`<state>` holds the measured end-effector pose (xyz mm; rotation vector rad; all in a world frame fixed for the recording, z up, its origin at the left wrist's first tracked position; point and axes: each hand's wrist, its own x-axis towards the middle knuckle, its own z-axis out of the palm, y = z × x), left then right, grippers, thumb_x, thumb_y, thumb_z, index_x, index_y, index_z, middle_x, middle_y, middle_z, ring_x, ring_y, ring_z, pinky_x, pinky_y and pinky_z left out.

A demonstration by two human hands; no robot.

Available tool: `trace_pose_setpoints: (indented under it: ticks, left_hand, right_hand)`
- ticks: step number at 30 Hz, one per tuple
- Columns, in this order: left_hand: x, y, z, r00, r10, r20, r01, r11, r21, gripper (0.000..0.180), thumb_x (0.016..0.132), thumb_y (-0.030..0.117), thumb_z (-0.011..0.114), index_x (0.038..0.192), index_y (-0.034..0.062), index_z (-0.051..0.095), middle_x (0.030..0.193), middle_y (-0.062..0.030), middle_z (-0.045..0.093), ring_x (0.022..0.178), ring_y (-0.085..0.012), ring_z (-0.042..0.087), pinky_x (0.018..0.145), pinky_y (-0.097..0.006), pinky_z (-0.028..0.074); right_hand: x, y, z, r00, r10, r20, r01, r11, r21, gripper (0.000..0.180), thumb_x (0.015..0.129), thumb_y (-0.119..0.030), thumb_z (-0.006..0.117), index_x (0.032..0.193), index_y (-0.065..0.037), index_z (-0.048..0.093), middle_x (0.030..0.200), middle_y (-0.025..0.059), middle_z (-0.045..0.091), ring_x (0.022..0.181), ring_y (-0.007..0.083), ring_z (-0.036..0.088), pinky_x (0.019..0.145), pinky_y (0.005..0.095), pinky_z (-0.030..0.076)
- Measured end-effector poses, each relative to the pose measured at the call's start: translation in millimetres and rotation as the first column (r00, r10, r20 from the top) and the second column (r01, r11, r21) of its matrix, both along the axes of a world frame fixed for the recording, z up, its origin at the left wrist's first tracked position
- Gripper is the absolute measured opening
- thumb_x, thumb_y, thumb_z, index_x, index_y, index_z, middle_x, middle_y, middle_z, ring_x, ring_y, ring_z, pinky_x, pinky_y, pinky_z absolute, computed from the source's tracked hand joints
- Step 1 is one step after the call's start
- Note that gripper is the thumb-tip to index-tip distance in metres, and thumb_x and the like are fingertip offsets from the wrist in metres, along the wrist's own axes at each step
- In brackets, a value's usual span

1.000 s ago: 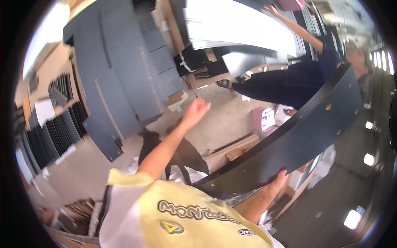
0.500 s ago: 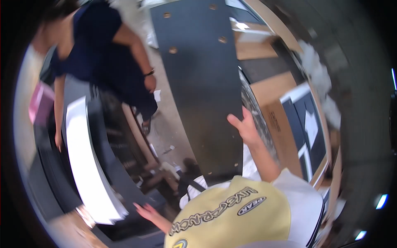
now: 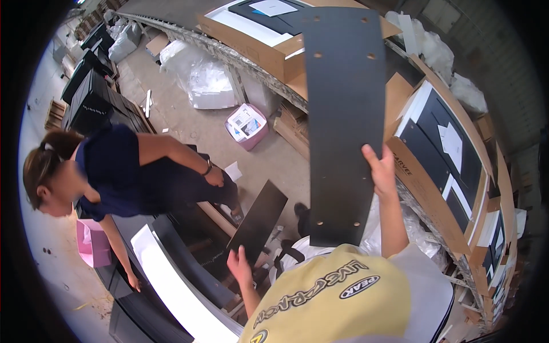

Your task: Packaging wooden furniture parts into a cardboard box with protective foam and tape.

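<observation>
At centre, toward 1 o'clock: long dark panel [image 3: 343,114], flat, drilled with holes, raised upright over the stock.
Right hand [image 3: 382,171]: clasped on the panel's right edge at 3 o'clock.
Left hand [image 3: 239,266]: at 7 o'clock, fingers on the lower end of a smaller dark board [image 3: 260,220].
Handling: looks stiff, smooth-faced and probably weighty; best gripped by both long edges.
Nearby: co-worker [image 3: 143,174] at 9 o'clock; open cardboard boxes [image 3: 446,171] at 3 o'clock.
</observation>
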<state>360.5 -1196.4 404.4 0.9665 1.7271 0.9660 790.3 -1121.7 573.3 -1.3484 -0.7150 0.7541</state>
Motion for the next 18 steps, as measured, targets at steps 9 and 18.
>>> trace_pose_setpoints:
  ticks: [9,18]
  left_hand:
    - [139,279,-1,0.998,-0.037,0.06,0.019,0.961,0.274,0.036,0.097,0.022,0.067,0.071,0.0014,0.052,0.068,0.0081,0.044,0.063,-0.0034,0.035,0.055,-0.023,0.029]
    - [197,453,6,0.94,-0.041,-0.34,0.129,0.962,0.242,0.03,0.091,0.025,0.071,0.092,-0.0053,0.067,0.071,-0.0097,0.061,0.067,-0.0141,0.055,0.063,-0.031,0.044]
  right_hand:
    - [141,133,16,0.97,-0.151,0.188,0.161,0.986,-0.042,0.051,0.094,-0.024,0.07,0.13,0.007,0.054,0.122,0.0128,0.064,0.109,0.02,0.06,0.099,0.0318,0.044]
    - [232,439,65,0.889,0.237,0.393,-0.206,0.971,-0.12,0.048,0.093,-0.032,0.071,0.12,0.007,0.059,0.11,0.0125,0.068,0.1,0.0159,0.063,0.089,0.0291,0.049]
